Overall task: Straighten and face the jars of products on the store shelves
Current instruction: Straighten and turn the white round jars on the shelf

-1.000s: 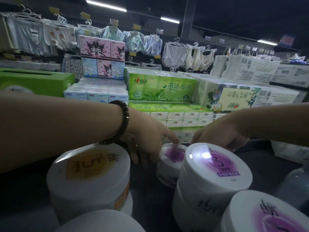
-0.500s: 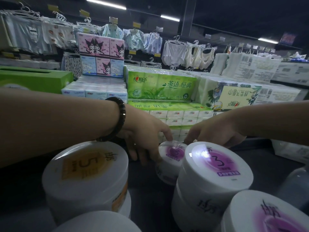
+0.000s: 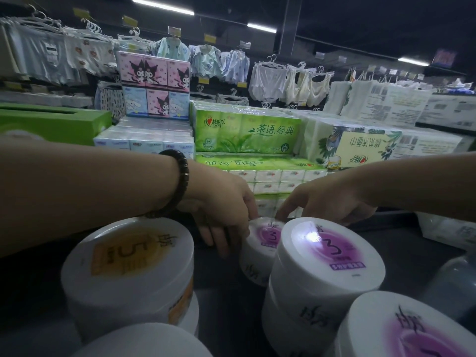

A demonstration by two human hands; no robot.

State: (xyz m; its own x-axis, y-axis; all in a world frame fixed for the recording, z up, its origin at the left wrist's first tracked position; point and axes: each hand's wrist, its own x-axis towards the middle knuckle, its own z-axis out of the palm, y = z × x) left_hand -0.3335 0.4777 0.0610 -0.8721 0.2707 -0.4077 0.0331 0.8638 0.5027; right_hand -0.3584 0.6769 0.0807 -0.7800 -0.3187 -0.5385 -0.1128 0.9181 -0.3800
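White round jars stand on a dark shelf close below me. A small purple-lidded jar marked 3 sits at the back, tilted a little toward me. My left hand, with a dark bead bracelet on the wrist, grips its left side, and my right hand holds its far right rim. In front of it stands a bigger purple-lidded jar, also marked 3. An orange-lidded jar marked 5 is at the left. Another purple-lidded jar fills the lower right corner.
Another white lid shows at the bottom edge. Beyond the shelf lie stacked tissue packs: green ones, pink and blue cartoon boxes, a green box. Clothes hang on the back wall. A clear bottle stands at the right.
The small purple jar has been turned between both hands, so the 3 on its lid reads clearly now. Both hands stay on it.
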